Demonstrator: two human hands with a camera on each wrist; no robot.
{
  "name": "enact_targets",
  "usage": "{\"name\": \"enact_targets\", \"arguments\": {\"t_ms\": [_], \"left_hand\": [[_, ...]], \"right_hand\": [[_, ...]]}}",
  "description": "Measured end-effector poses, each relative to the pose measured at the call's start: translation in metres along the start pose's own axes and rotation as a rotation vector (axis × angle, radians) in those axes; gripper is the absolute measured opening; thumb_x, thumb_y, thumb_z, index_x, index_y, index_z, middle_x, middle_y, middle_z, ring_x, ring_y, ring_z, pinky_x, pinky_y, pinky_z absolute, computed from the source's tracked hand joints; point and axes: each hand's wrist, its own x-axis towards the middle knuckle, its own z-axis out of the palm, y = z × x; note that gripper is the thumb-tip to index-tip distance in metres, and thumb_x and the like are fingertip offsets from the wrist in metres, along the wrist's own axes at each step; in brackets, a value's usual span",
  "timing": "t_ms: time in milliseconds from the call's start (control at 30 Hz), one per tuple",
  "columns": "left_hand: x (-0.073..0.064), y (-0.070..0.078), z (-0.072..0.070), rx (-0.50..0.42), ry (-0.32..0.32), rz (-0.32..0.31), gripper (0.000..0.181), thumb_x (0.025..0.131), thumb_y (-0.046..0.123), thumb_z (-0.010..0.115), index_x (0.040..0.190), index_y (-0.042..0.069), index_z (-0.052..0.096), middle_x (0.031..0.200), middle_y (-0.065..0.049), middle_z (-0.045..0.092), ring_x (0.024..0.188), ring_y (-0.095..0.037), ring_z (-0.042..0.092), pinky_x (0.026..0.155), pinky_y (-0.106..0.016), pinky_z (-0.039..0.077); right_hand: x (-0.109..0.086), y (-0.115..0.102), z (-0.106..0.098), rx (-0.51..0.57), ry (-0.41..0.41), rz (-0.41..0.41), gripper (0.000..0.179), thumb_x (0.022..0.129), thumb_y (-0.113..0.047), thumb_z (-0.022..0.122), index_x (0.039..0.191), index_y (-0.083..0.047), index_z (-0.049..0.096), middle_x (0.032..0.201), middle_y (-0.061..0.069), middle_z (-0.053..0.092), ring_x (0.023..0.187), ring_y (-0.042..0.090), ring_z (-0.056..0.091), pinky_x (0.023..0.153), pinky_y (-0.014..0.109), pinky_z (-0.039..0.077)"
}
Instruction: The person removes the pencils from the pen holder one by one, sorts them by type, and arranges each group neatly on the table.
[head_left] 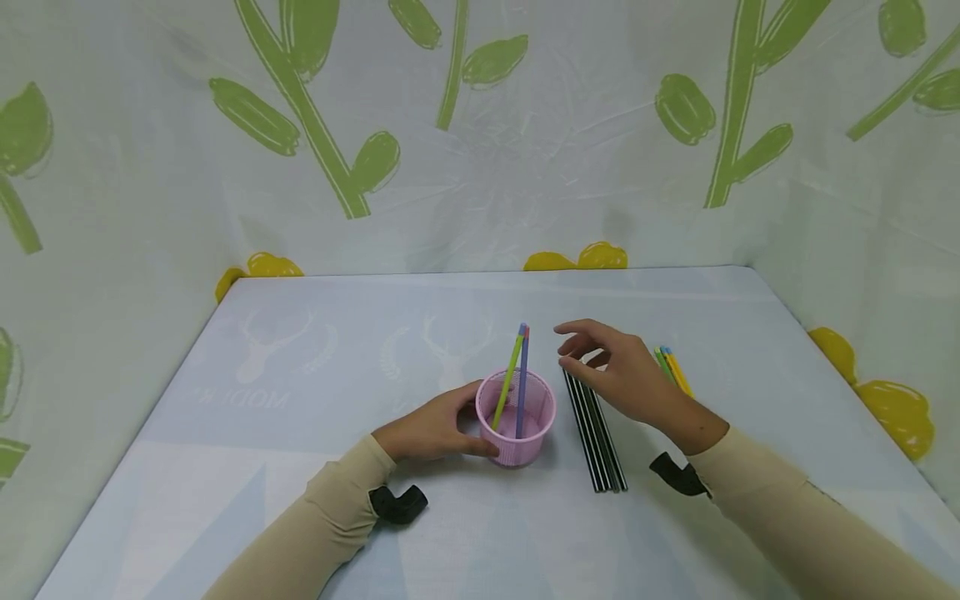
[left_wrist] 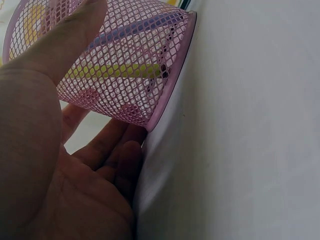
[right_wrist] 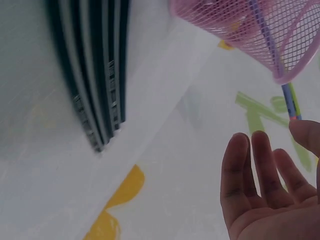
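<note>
A pink mesh pencil cup (head_left: 517,451) stands upright on the table, with a yellow-green pencil (head_left: 507,385) and a purple-blue pencil (head_left: 522,383) leaning inside it. My left hand (head_left: 433,427) holds the cup from its left side, thumb across the front and fingers round the back; the left wrist view shows the thumb (left_wrist: 65,42) along the mesh. To the right lies a bundle of dark striped pencils (head_left: 592,433). Over their far end hovers my right hand (head_left: 630,375), fingers loosely bent and nothing between them. In the right wrist view its fingers (right_wrist: 265,170) are apart from the pencils.
Beyond the right hand, green and yellow pencils (head_left: 678,373) lie partly hidden behind the wrist. The pale table (head_left: 300,475) ends at a white wall sheet (head_left: 525,183) printed with green leaves. Black straps (head_left: 397,504) sit at both wrists.
</note>
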Motion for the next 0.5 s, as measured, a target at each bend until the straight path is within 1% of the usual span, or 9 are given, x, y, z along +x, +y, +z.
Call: {"name": "enact_targets", "arguments": {"t_ms": [200,333,500], "left_hand": [[0.001,-0.002,0.0,-0.008,-0.002,-0.001,0.075,0.08,0.027,0.085,0.144,0.029,0.047,0.139,0.014,0.056,0.134,-0.006,0.047,0.12,-0.039,0.032],[0.0,-0.003,0.0,-0.014,-0.001,-0.006,0.076,0.079,0.027,0.085,0.145,0.033,0.046,0.14,0.018,0.054,0.135,-0.002,0.047,0.12,-0.037,0.031],[0.0,-0.002,0.0,-0.026,-0.002,0.0,0.077,0.08,0.027,0.085,0.145,0.034,0.044,0.141,0.018,0.053,0.136,-0.004,0.046,0.12,-0.038,0.031]], "right_hand": [[0.006,-0.01,0.012,0.086,0.022,-0.031,0.043,0.094,-0.014,0.07,0.135,-0.014,0.057,0.107,0.007,0.074,0.098,0.019,0.07,0.085,0.04,0.059],[0.011,-0.016,0.019,0.109,0.024,-0.056,0.048,0.094,-0.014,0.07,0.139,-0.014,0.054,0.108,0.006,0.074,0.098,0.018,0.07,0.085,0.038,0.059],[0.018,-0.023,0.026,0.134,0.03,-0.079,0.053,0.093,-0.012,0.071,0.142,-0.015,0.05,0.106,0.005,0.074,0.098,0.017,0.069,0.085,0.036,0.059]]}}
